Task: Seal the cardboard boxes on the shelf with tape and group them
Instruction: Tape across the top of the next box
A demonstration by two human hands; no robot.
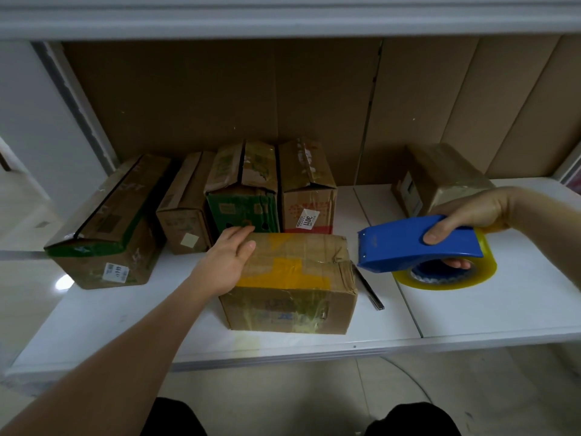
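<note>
A cardboard box with yellow tape patches point(298, 278) stands near the front of the white shelf point(125, 322). My left hand point(228, 262) lies flat with straight fingers on the box's top left edge. My right hand point(468, 218) grips a blue tape dispenser point(418, 243) holding a roll of clear yellowish tape point(471, 278), just right of the box and above the shelf. Behind the box, several cardboard boxes point(245, 187) stand side by side in a row. One more taped box point(440, 177) sits apart at the back right.
A thin metal blade or strip point(369, 287) lies on the shelf between the front box and the dispenser. Brown cardboard panels point(283, 99) line the back of the shelf. An upper shelf point(283, 20) hangs overhead. My knees point(408, 420) show below the shelf edge.
</note>
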